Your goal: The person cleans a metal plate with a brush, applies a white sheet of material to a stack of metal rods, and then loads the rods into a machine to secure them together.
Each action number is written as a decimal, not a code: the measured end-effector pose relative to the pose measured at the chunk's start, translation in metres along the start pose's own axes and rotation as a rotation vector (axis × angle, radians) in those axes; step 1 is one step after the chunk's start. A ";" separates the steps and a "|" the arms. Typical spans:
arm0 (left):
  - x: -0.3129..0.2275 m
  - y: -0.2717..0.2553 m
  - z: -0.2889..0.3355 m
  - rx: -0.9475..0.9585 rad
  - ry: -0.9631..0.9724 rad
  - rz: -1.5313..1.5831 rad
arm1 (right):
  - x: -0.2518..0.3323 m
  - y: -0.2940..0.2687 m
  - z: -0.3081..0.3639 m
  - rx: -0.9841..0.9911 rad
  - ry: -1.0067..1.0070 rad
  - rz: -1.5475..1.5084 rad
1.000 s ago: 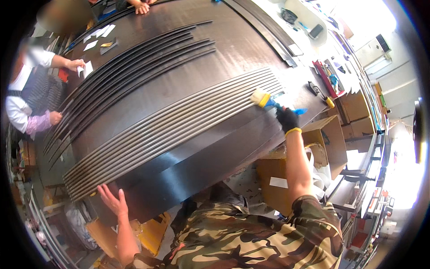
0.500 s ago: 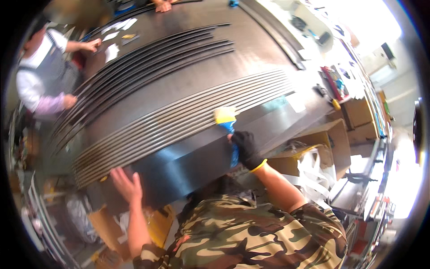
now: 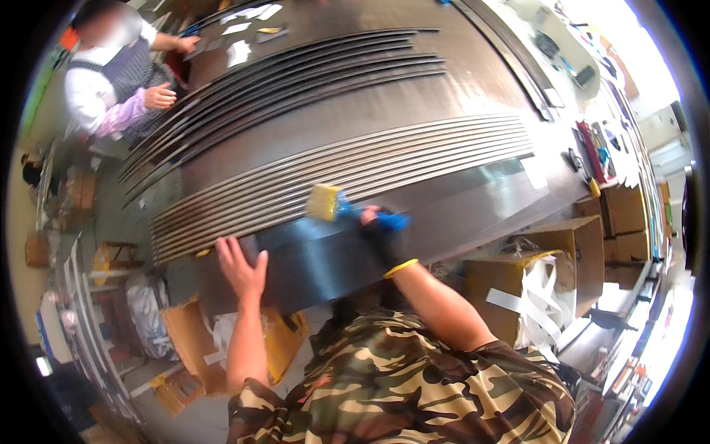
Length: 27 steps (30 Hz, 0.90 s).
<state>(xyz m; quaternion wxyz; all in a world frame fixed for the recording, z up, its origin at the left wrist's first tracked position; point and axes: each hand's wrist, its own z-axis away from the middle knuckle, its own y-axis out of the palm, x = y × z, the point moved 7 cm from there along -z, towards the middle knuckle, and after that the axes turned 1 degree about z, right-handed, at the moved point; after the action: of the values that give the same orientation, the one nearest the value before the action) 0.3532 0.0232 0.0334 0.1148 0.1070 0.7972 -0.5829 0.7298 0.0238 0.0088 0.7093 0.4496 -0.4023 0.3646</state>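
Observation:
A row of thin metal bars [image 3: 355, 164] lies side by side on the dark table [image 3: 473, 89]. My right hand [image 3: 383, 238], in a black glove with a yellow cuff, grips the blue handle of a wide yellow-headed brush [image 3: 324, 202]. The brush head sits over the near edge of the bars, left of the hand; whether it touches them I cannot tell. My bare left hand [image 3: 244, 272] is open with fingers spread, its fingertips at the near edge of the bars toward their left end. A dark, shiny sheet [image 3: 296, 255] lies between my hands.
Darker bars [image 3: 296, 80] lie farther back. A co-worker [image 3: 118, 81] stands at the far left, hands by those bars. White paper pieces [image 3: 238, 53] are scattered near them. Open cardboard boxes [image 3: 492, 292] stand below the table's near edge at right, another box [image 3: 185, 337] at left.
The brush has swung left and now points leftward from my right hand. My view has shifted, moving the whole scene. My left hand stays open beside the bars. The co-worker's near hand has lifted.

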 end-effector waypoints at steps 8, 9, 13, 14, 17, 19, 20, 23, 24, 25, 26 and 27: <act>0.008 0.009 -0.005 0.042 0.058 0.019 | 0.171 -0.460 -0.099 -0.709 -0.174 0.168; 0.013 0.009 -0.005 0.072 0.000 0.047 | 0.195 -0.486 -0.104 -0.689 -0.285 0.303; 0.016 0.010 -0.004 0.162 -0.092 0.013 | 0.262 -0.516 -0.085 -0.801 -0.737 0.494; 0.017 0.010 -0.004 0.184 -0.116 0.011 | 0.270 -0.494 -0.071 -0.798 -0.873 0.697; 0.017 0.011 -0.006 0.222 -0.165 -0.065 | 0.239 -0.409 -0.046 -0.540 -0.807 0.790; 0.012 0.009 -0.008 0.201 -0.110 -0.046 | 0.180 -0.356 -0.034 -0.254 -0.385 0.138; 0.011 0.010 -0.009 0.201 -0.100 -0.054 | 0.180 -0.314 -0.012 -0.195 -0.583 0.736; 0.014 0.009 -0.007 0.218 -0.124 -0.118 | 0.209 -0.261 0.005 -0.032 -1.003 1.223; 0.009 0.008 -0.007 0.186 -0.046 -0.108 | 0.225 -0.269 -0.003 -0.193 -0.918 1.145; 0.012 0.008 -0.005 0.194 -0.071 -0.125 | 0.241 -0.276 -0.007 -0.359 -0.895 1.092; 0.015 0.008 -0.004 0.205 -0.087 -0.126 | 0.243 -0.278 -0.016 -0.434 -0.719 1.042; 0.015 0.007 -0.003 0.205 -0.072 -0.140 | 0.250 -0.279 -0.020 -0.535 -0.621 0.974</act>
<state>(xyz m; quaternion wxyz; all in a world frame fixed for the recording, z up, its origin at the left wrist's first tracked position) 0.3408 0.0289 0.0230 0.0908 0.0412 0.7342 -0.6716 1.0828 -0.0106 0.1313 0.4001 0.1072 -0.8248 0.3849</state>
